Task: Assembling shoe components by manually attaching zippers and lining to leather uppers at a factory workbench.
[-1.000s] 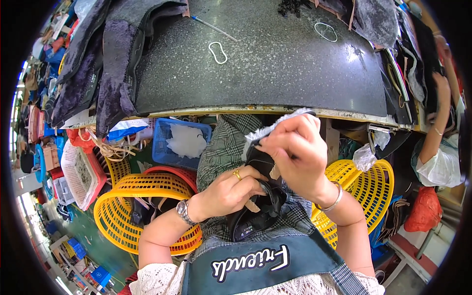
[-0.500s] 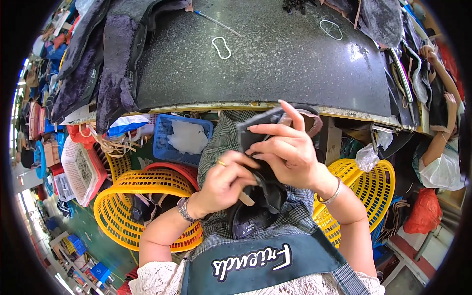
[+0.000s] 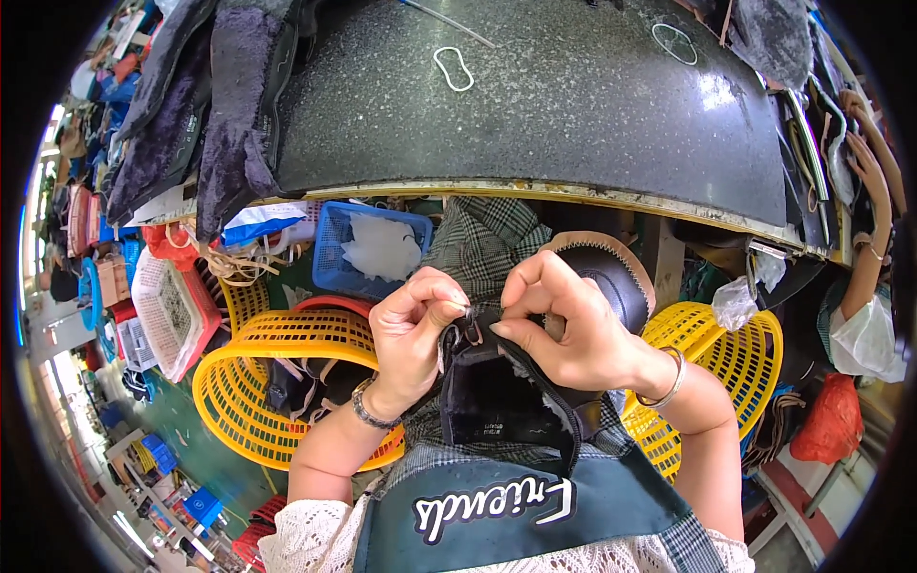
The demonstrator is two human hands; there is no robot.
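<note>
Cluttered workshop seen from above, dark speckled worktable [image 3: 573, 105] across the top, floor and bins below it. Far left: stacked goods and a white mesh crate [image 3: 167, 306] by a red one. Dark fuzzy fabric pieces [image 3: 229, 115] hang over the table's left edge. Under the edge a blue basket [image 3: 330, 253] with white stuffing in it. Big yellow basket [image 3: 277, 368] low left, dark bits lying inside.

Left hand [image 3: 415, 329], watch on the wrist, fingers curled, thumb and forefinger pinching the top edge of a black shoe upper [image 3: 497, 401]. Upper sits in the lap, just below the table edge, centre of view, open side up, dark fleecy lining and a small label showing. Right hand [image 3: 564, 329], bangle on the wrist, fingers bent and pressed together, fingertips pinching the same edge just beside the left hand; the two hands nearly touch. Round dark sole piece with a tan rim [image 3: 611, 272] right behind the right hand.

Second yellow basket [image 3: 735, 353] to the right. White loop [image 3: 454, 69] on the table, another loop [image 3: 675, 43] further right. Far right: another person's arm [image 3: 864, 277] raised along the table's end, red bag [image 3: 826, 420] below
</note>
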